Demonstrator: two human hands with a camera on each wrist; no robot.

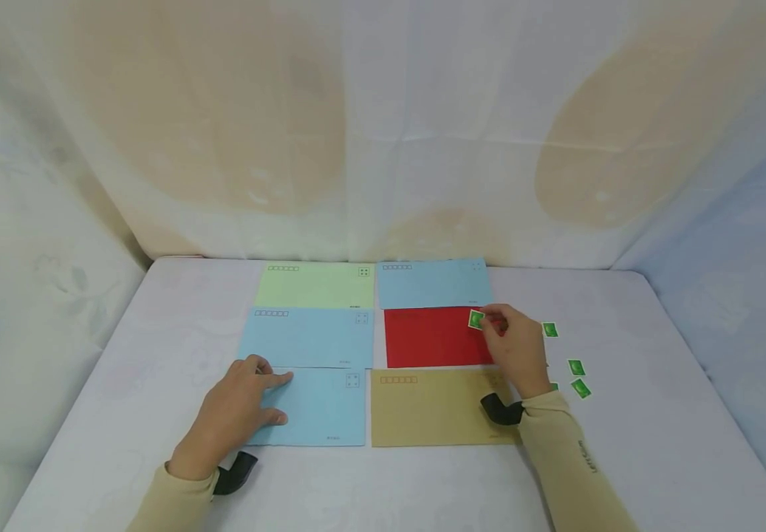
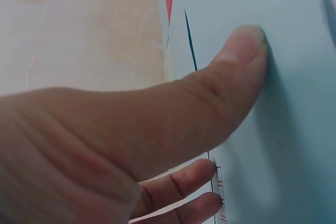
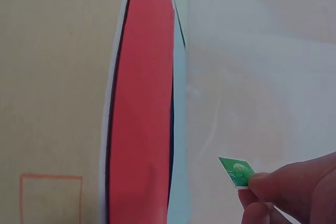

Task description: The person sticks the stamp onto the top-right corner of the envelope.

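My right hand [image 1: 514, 347] pinches a small green stamp [image 1: 476, 319] with a white border between thumb and finger. The stamp is over the right part of the red envelope [image 1: 432, 338]; in the right wrist view the same stamp [image 3: 239, 170] appears held by one edge. My left hand [image 1: 233, 410] rests on the near-left blue envelope [image 1: 319, 410], thumb and index finger extended across its left part. In the left wrist view the thumb [image 2: 231, 72] lies against the blue paper. Part of the red envelope's right end is hidden behind my right hand.
Behind lie a green envelope [image 1: 316, 287], another blue envelope [image 1: 309, 338] and a third blue one [image 1: 432, 284]. A tan envelope [image 1: 436, 410] lies front right. Loose green stamps [image 1: 576, 367] are scattered on the white table [image 1: 648, 443], right of my right hand.
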